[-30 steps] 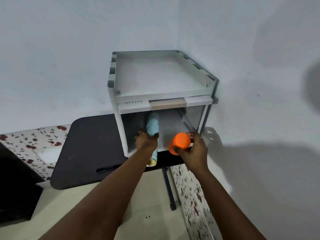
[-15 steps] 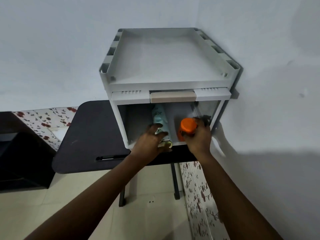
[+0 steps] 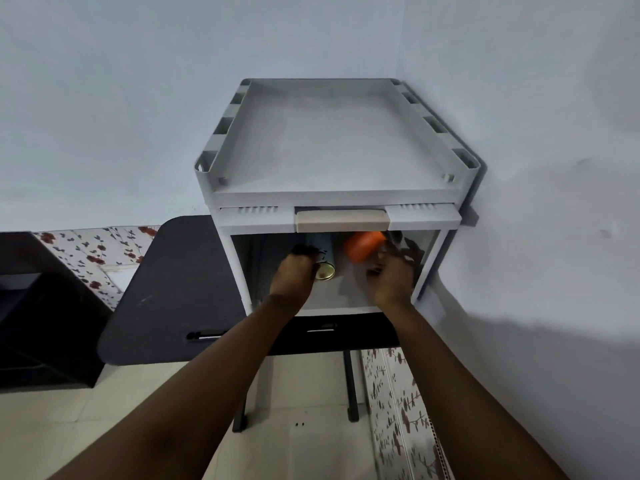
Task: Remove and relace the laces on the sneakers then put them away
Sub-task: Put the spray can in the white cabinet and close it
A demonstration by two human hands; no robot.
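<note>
No sneakers or laces are in view. A white storage box (image 3: 332, 188) with an open front stands on a dark table (image 3: 180, 289) in the room's corner. Both my hands are inside its opening. My left hand (image 3: 292, 275) curls over a teal spray can (image 3: 323, 252) that lies on its side, gold base towards me. My right hand (image 3: 391, 275) holds an orange container (image 3: 363, 245) tilted just under the box's beige handle (image 3: 341, 220). The back of the box is hidden in shadow.
The box's flat top tray (image 3: 332, 140) has raised slotted side rims. Walls close in behind and to the right. A dark cabinet (image 3: 31, 306) stands at the left, with flower-patterned tiles (image 3: 90, 254) along the wall and pale floor tiles (image 3: 294, 427) below.
My view has moved closer to the box. Both hands have pushed the spray can and the orange container deeper into the opening.
</note>
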